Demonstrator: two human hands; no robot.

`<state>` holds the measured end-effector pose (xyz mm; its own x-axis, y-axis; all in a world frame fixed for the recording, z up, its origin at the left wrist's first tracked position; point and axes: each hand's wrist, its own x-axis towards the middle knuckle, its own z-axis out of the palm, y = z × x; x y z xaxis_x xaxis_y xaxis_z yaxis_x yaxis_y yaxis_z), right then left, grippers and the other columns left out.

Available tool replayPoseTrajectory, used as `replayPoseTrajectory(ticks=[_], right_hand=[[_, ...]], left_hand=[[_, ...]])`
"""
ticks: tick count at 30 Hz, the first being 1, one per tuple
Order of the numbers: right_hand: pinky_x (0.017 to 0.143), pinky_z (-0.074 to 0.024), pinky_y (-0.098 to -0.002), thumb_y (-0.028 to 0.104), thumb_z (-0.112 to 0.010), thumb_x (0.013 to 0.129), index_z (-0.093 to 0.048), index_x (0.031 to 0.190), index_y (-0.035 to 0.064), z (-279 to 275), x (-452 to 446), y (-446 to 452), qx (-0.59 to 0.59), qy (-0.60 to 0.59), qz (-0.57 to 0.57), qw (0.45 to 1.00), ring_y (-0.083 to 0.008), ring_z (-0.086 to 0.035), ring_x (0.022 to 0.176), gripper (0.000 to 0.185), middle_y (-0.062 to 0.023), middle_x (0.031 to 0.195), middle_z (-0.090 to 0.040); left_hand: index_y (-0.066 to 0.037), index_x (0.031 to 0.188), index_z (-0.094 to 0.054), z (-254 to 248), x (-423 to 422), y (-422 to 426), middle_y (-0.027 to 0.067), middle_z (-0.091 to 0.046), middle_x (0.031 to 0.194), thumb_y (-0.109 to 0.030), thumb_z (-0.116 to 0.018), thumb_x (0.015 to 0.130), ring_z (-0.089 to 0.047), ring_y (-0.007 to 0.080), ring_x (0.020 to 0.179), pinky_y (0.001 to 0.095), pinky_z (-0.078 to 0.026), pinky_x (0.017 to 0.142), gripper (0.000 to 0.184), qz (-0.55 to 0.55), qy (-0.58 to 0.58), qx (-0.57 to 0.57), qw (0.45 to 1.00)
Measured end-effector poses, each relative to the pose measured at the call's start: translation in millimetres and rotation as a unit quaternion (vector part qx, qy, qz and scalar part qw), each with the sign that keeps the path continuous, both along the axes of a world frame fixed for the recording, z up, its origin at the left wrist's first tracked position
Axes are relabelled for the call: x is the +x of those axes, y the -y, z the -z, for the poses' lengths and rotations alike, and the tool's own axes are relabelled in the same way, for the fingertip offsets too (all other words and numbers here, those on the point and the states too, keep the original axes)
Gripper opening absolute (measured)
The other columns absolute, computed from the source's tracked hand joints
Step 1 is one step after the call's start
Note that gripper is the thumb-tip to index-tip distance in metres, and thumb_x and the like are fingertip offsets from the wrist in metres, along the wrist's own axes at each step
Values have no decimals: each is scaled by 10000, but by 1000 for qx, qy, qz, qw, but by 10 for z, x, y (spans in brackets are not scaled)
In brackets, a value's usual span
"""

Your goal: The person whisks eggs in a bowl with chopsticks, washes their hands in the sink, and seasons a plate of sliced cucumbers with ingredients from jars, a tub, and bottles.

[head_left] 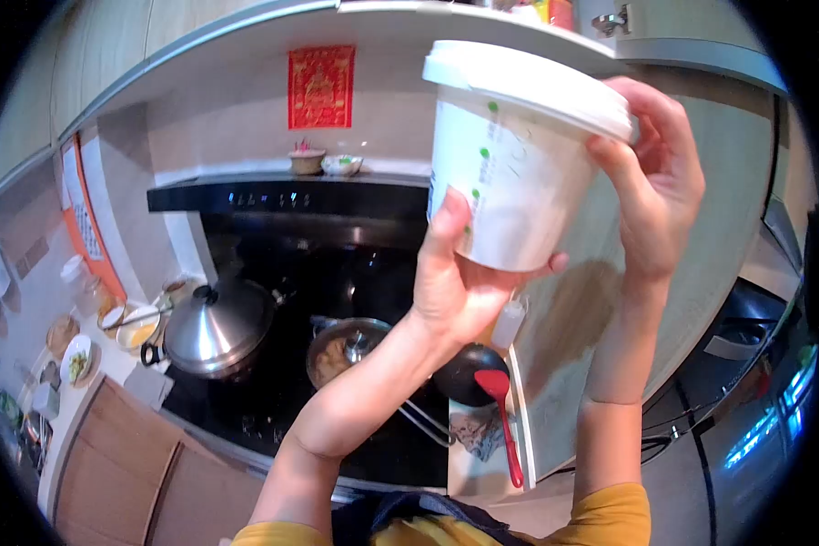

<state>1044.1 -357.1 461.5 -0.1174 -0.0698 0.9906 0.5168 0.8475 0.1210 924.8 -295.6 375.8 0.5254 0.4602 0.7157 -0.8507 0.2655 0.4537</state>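
A large white plastic tub (519,182) with green dots and printed text is held up high in front of me. My left hand (460,287) supports it from below, thumb along its side and fingers wrapped under the base. My right hand (655,173) grips the rim of the white lid (528,82) at its right edge, thumb below and fingers behind. The lid sits on the tub, and what is inside is hidden. Beneath my left forearm stands a pan (328,359) with a glass lid and pale pieces of food in it.
A domed steel wok lid (217,323) covers a wok on the left of the black stove (273,409). A red spatula (500,409) lies on the right counter near a small black pan (464,375). Bowls (141,329) stand on the left counter. Overhead is an open cupboard shelf (482,18).
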Motion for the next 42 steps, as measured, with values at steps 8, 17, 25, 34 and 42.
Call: replayPoseTrajectory(ticks=[8, 17, 25, 34, 42], right_hand=[[877, -477, -336, 165, -649, 772, -564, 1116, 44, 502, -328, -135, -61, 110, -25, 992, -220, -559, 1022, 375, -143, 1089, -571], [645, -495, -235, 138, -673, 751, -617, 1031, 31, 1031, -1526, -428, -217, 277, -139, 926, -184, -576, 882, 305, -131, 1050, -575], [703, -471, -329, 204, -701, 691, -624, 898, 14, 1509, -3543, -315, -193, 310, -206, 908, -261, -567, 808, 291, -115, 867, -601], [985, -313, -397, 340, -684, 700, -552, 1139, 61, 1972, -6083, -237, -355, 370, -313, 799, -353, -392, 1184, 536, -227, 1289, -366], [992, -317, -404, 346, -779, 589, -458, 1235, 63, 2337, -7433, -475, -326, 441, -409, 729, -370, -343, 1217, 775, -233, 1315, -322]], left_hand=[[-83, 1306, -307, 639, -625, 307, 152, -454, 1218, -635, -613, 655, -499, 315, 1066, 494, -515, 712, 906, -129, -23, -92, 987], [-82, 1345, -241, 1552, -1999, 379, 180, -398, 1265, -595, -660, 630, -465, 386, 1087, 471, -540, 694, 974, -311, -26, -163, 936], [-119, 1352, -234, 2216, -3852, 841, 156, -388, 1276, -552, -697, 620, -458, 414, 1081, 478, -534, 706, 968, -343, 8, -232, 910], [-177, 1354, -249, 2672, -6118, 1403, 106, -376, 1303, -496, -737, 596, -423, 304, 1154, 470, -507, 763, 957, -463, 28, -249, 850], [-192, 1345, -286, 3118, -7342, 1357, 94, -403, 1303, -527, -721, 604, -430, 286, 1160, 492, -496, 754, 922, -507, 50, -266, 819]])
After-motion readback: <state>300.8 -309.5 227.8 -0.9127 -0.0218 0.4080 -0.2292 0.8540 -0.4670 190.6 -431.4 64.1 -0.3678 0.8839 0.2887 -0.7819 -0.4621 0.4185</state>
